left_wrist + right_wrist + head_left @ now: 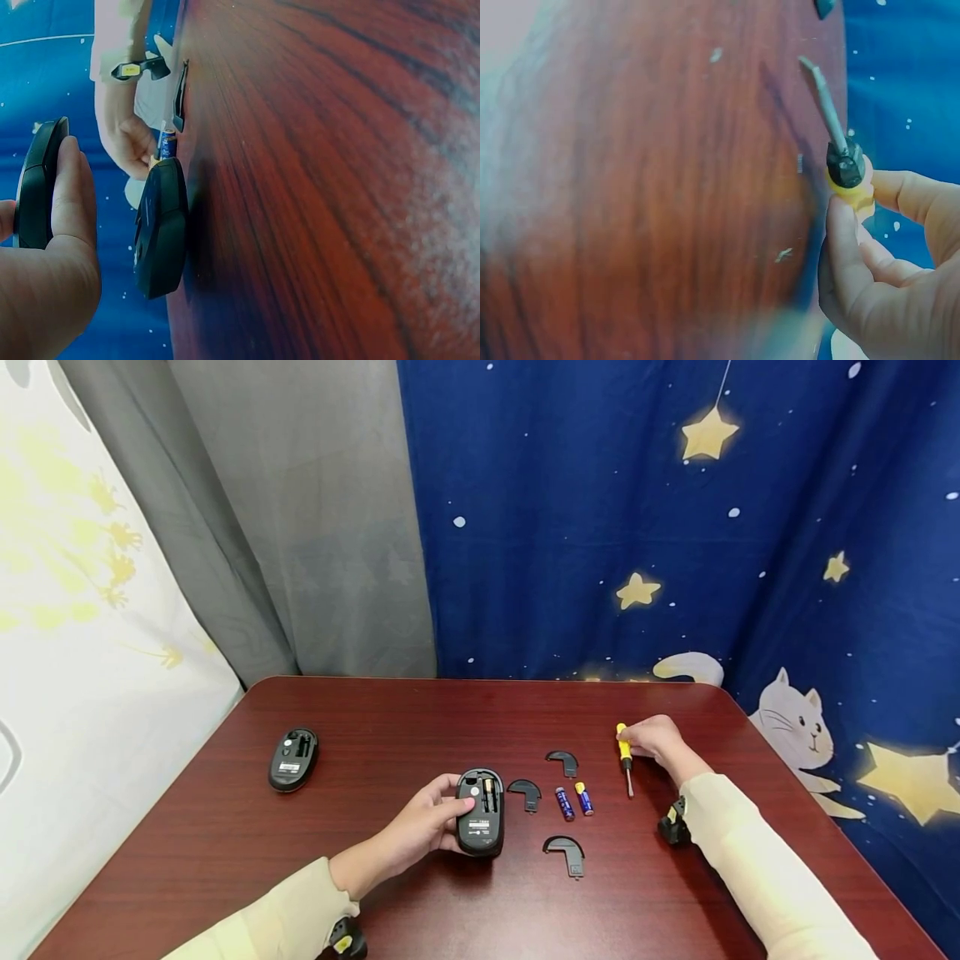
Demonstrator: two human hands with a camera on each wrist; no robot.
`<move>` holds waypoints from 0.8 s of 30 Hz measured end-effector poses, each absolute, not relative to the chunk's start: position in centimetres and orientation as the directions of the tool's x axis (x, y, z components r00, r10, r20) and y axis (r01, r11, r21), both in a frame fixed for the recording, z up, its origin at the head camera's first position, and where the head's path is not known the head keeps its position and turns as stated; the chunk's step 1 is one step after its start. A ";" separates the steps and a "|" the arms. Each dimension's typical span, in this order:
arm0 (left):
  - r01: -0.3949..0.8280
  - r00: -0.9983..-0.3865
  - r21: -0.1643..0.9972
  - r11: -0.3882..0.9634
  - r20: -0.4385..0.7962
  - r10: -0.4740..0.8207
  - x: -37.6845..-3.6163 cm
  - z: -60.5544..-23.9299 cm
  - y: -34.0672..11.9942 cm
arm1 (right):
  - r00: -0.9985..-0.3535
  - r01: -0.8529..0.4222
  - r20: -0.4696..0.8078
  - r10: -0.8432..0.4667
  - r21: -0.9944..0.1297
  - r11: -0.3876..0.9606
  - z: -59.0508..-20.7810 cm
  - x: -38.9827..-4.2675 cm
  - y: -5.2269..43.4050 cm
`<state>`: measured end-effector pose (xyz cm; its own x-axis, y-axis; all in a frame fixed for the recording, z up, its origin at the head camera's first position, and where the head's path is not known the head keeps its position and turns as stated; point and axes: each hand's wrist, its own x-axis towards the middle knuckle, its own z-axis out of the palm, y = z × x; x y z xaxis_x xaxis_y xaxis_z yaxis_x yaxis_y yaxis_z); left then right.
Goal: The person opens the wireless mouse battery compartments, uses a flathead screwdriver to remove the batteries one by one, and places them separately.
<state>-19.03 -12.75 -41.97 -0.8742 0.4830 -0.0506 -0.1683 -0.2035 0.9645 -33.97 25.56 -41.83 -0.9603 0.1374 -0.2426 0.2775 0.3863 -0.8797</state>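
Observation:
My left hand (431,817) holds a black computer mouse (481,835), underside up, thumb on top and fingers beneath. Its battery bay is uncovered, with something gold-toned inside. Close to the table in the left wrist view is a second mouse (161,232); the held mouse covers that spot in the head view. On the right, my right hand (656,737) pinches the yellow handle of a screwdriver (625,746), its metal shaft pointing toward the near side. Between the hands lie two blue batteries (564,804) and three black battery covers (564,764).
Another black mouse (293,762) lies underside up at the far left, its battery bay uncovered. Everything sits on a dark red wooden table (390,718). Behind its back edge hang a grey curtain (337,527) and a blue star-patterned curtain (555,527).

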 end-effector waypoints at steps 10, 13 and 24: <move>-0.174 -0.873 0.965 -0.196 -0.059 0.485 -19.0 -41.9 -12.4 | -0.968 0.252 -0.245 0.061 -0.945 0.208 -39.6 -33.2 25.2; -0.176 -0.872 0.965 -0.192 -0.062 0.486 -19.0 -41.9 -12.3 | -0.970 0.243 -0.239 0.041 -0.956 0.163 -38.9 -32.7 24.5; -0.175 -0.865 0.965 -0.194 -0.057 0.498 -19.0 -41.9 -11.8 | -0.994 0.103 -0.105 -0.011 -0.988 0.112 -35.7 -30.2 21.6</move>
<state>-19.04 -11.79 -41.94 -0.8653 0.4980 -0.0570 -0.1752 -0.1941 0.9652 -30.25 21.59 -35.69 -0.9944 -0.0106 -0.1052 0.1033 0.1121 -0.9883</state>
